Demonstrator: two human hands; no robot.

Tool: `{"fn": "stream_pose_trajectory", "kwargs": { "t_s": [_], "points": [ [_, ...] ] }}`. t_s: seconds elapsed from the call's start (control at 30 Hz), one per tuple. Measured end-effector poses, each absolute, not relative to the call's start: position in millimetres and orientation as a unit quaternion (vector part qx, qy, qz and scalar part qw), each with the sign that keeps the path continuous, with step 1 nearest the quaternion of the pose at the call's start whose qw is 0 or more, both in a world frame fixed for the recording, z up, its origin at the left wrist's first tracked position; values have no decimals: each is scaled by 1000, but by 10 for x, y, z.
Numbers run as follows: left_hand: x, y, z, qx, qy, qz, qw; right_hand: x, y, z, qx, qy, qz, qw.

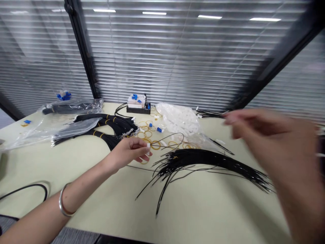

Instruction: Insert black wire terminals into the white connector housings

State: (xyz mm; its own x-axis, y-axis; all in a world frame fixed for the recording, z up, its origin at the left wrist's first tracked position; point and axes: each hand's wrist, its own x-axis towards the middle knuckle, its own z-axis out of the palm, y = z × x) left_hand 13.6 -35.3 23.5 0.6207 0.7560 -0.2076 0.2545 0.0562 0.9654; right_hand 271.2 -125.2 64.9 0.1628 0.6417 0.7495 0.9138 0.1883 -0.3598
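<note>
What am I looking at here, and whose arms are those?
This picture comes from a camera worn on a person's head, looking forward and down, so those are the person's own two bare arms. There is no machine. The left hand, with a shiny silver bangle on its wrist, pinches a small white piece in its fingers. The right hand is a big blur near the camera, so I cannot tell if it holds anything. On the pale green table lie a long bundle of thin black wires, thin amber rubber bands, a clear plastic bag of white pieces, and a black tray with blue parts.
</note>
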Motion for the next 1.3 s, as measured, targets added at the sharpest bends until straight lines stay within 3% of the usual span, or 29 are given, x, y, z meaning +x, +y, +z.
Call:
{"fn": "stream_pose_trajectory", "kwargs": {
  "t_s": [0.17,0.33,1.3],
  "points": [
    [129,-406,268,668,358,190,624,2109,-1132,326,-546,-724,-81,413],
    [123,-474,329,658,345,175,646,1904,-1217,119,-507,-734,-84,445],
    [141,-549,321,662,323,177,652,1836,-1450,198,-511,-721,-3,467]
  ]
}}
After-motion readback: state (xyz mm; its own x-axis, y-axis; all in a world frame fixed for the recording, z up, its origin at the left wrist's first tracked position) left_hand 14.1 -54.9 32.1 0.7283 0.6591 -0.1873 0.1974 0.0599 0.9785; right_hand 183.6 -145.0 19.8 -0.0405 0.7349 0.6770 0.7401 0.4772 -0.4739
